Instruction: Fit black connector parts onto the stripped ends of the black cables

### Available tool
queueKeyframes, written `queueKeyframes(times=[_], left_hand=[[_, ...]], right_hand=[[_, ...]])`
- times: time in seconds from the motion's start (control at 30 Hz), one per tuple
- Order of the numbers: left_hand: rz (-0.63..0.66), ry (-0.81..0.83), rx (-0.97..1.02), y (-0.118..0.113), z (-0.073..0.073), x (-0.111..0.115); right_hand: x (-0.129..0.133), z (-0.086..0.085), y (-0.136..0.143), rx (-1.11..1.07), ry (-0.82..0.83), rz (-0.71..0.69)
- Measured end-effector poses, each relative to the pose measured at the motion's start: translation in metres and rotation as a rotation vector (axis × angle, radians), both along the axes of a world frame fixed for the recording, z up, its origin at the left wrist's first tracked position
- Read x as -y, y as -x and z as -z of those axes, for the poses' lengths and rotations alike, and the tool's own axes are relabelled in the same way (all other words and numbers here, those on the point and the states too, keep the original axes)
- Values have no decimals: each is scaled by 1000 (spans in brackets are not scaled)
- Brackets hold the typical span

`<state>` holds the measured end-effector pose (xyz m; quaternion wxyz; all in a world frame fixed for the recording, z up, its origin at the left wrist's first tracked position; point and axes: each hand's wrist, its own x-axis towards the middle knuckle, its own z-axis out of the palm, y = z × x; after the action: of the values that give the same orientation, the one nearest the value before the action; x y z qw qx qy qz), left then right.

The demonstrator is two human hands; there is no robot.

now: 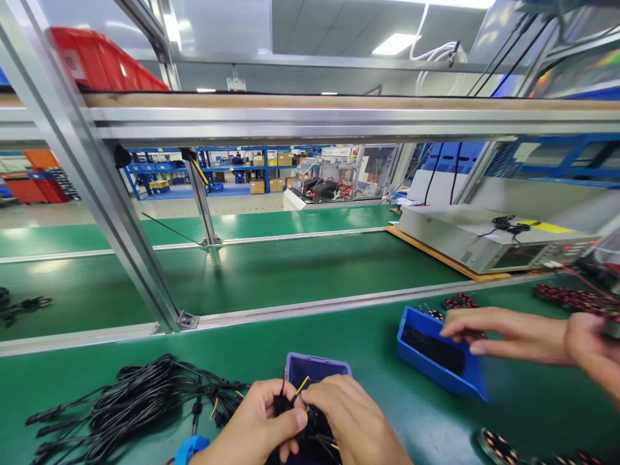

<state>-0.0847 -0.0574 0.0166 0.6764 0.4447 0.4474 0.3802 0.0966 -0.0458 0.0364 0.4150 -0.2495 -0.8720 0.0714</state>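
Observation:
My left hand point(264, 420), with a blue band at its wrist, pinches a black cable connector point(281, 405) with thin red and yellow wires sticking up from it. Close against it, my right hand point(356, 413) has its fingers bent around the same piece, next to a yellow wire point(301, 387); its exact grip is partly hidden. Both hands are in front of and over a purple bin point(320, 361), with more black connectors and wire ends below them. Left of my hands lies a bundle of black cables point(145, 394) with connector ends.
At right, another person's hands point(513, 336) reach over a blue bin point(436, 381) holding black parts. Red-and-black wire coils point(571, 300) lie beyond. A grey instrument point(484, 236) stands on a board. A metal post point(116, 194) rises at left; a shelf beam point(310, 123) crosses above.

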Motion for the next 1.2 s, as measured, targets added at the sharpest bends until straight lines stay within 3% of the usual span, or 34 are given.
queueKeyframes(times=[0.27,0.43,0.67,0.9,1.0,1.2], left_hand=[[4,-66,59,1,15,0],[11,-80,78,2,9,3],[50,-47,9,2,-8,2],[38,-65,47,3,-6,2],[41,-54,137,8,-3,2],[82,-111,225,16,6,5]], right_hand=[[0,4,-2,-141,112,14],[3,3,-1,-143,162,-18],[3,0,2,-117,108,-9],[1,3,-1,18,44,-8],[2,4,-3,-99,187,-2],[6,12,0,-254,657,-33]])
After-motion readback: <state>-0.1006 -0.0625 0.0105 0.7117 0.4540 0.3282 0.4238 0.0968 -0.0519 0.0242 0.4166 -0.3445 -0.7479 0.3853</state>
